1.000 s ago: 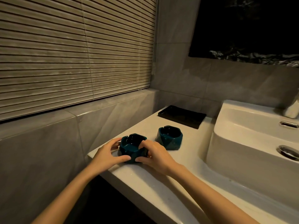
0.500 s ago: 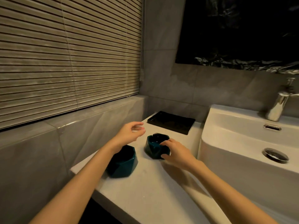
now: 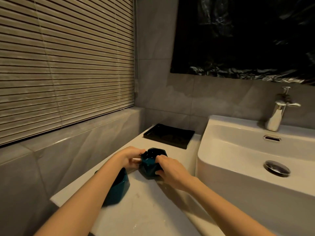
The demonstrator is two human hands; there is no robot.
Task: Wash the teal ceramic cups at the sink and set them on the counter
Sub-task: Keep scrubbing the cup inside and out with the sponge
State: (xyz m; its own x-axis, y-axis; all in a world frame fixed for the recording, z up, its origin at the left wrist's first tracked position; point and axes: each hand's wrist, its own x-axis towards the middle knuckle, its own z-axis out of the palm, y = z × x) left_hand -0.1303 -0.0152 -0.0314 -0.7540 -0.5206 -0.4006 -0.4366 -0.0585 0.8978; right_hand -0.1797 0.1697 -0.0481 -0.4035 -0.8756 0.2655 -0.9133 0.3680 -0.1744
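Two faceted teal ceramic cups stand on the white counter [image 3: 146, 210] left of the sink. The far cup [image 3: 150, 165] sits between both hands. My left hand [image 3: 128, 157] pinches its left rim, and my right hand [image 3: 167, 169] grips its right side with fingers over the rim. The near cup [image 3: 119, 188] stands by the counter's left edge, half hidden under my left forearm, with nothing holding it.
A white basin [image 3: 238, 150] with a metal drain [image 3: 277, 168] fills the right side; a chrome faucet [image 3: 279, 109] stands behind it. A black tray [image 3: 168, 135] lies at the counter's back. Blinds and a tiled ledge [image 3: 76, 132] bound the left.
Both hands left the near cup on the counter and moved back to the far cup. My left hand, in the air half a second ago, now pinches its rim.
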